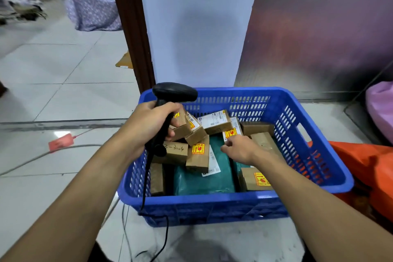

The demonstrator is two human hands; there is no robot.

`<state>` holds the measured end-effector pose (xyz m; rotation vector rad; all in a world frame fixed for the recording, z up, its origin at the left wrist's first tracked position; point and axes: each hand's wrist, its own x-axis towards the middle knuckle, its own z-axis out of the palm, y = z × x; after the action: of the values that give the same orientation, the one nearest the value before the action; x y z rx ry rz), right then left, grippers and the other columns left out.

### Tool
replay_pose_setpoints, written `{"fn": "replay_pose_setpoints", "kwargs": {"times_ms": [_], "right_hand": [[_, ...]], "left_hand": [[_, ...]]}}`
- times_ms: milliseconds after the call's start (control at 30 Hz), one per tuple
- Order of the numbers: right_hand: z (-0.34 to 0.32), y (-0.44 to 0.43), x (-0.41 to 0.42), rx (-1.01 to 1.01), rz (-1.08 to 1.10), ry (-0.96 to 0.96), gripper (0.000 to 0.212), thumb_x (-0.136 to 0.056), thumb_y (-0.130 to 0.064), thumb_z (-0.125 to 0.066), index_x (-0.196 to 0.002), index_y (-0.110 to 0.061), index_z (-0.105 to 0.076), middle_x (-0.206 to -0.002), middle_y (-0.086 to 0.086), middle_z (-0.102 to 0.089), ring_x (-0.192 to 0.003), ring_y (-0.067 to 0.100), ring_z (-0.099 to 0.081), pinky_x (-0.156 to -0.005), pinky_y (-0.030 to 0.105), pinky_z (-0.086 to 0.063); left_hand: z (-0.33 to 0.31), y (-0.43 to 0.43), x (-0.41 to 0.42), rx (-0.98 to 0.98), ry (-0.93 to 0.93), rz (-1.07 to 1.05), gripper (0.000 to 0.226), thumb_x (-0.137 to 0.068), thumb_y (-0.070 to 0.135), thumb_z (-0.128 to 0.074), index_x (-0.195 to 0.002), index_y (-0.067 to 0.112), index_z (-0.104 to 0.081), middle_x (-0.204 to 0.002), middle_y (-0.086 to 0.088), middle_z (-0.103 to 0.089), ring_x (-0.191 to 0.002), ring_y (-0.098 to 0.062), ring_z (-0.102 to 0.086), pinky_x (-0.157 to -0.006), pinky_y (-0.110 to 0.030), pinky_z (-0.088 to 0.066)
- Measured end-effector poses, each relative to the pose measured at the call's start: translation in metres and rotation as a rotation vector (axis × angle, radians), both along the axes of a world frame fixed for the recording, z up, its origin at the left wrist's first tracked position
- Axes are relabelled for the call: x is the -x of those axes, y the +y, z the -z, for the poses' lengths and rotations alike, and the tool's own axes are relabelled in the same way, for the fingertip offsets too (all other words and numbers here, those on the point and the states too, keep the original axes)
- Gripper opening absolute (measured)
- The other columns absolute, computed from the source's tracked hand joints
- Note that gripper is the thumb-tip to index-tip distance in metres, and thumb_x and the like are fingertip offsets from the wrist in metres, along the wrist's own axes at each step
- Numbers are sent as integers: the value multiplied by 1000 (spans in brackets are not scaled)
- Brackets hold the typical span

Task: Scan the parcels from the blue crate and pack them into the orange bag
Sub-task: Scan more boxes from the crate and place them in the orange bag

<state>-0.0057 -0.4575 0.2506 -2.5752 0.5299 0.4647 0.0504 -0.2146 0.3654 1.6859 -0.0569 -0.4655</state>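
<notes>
Left hand (148, 121) clenched around the scanner (174, 91), right hand (240, 149) loose-fingered over small boxes (214, 121) in the blue crate (212, 204) just below: stiff, probably light, fragile-stickered, best pinched by their side edges.

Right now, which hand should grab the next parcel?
Right. The right hand is free, already down in the blue crate among the parcels; the left hand is gripping the scanner.
</notes>
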Motion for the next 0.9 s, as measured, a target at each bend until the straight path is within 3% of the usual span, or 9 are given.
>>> {"fn": "replay_pose_setpoints", "kwargs": {"times_ms": [233,433,533,667,767,833,900], "right_hand": [[18,-4,-20,132,-25,40,28,-101,-44,-54,-104,-19,-69,-103,2,-71,-93,19,-64,-88,41,-56],[35,26,-42,155,-68,12,59,-100,-54,-54,-144,-16,-44,-128,7,-66,-113,25,-64,-92,39,-54],[45,37,-60,8,-41,-23,68,-96,-60,-55,-145,-16,-39,-121,6,-68,-106,25,-65,-91,44,-55],[36,43,-95,-221,42,-120,72,-97,-59,-55,-153,-19,-33,-134,6,-63,-110,24,-64,-95,46,-54],[35,50,-117,-509,208,-117,69,-98,-57,-55,-152,-18,-37,-130,6,-63,-99,22,-69,-77,38,-59],[36,58,-123,-676,310,-58,65,-101,-55,-51,-151,-14,-41,-140,9,-58,-98,22,-71,-71,32,-60],[42,65,-126,-770,352,-23,65,-103,-55,-49,-153,-14,-42,-148,12,-54,-106,24,-69,-83,35,-61]], "left_hand": [[-3,13,-25,29,6,-104,19,-99,28,-67,-102,9,-69,-69,-6,-70,-53,-16,-60,-54,-28,-54],[-5,18,-39,-44,-67,-139,15,-99,30,-65,-101,16,-68,-64,2,-69,-51,-11,-58,-48,-24,-51],[-1,21,-41,-108,-81,-123,13,-99,30,-65,-99,17,-69,-65,1,-70,-54,-12,-59,-52,-26,-52],[3,28,-43,-235,-163,-100,15,-96,32,-66,-95,18,-70,-71,1,-73,-55,-12,-61,-62,-32,-52],[3,30,-44,-248,-178,-82,14,-96,33,-66,-95,20,-70,-67,4,-72,-54,-11,-61,-61,-30,-52],[3,28,-44,-262,-172,-66,15,-96,33,-66,-92,20,-70,-63,5,-70,-51,-10,-59,-55,-25,-48],[4,27,-44,-264,-160,-67,18,-96,33,-66,-88,17,-69,-63,3,-70,-50,-11,-58,-54,-26,-48]]}}
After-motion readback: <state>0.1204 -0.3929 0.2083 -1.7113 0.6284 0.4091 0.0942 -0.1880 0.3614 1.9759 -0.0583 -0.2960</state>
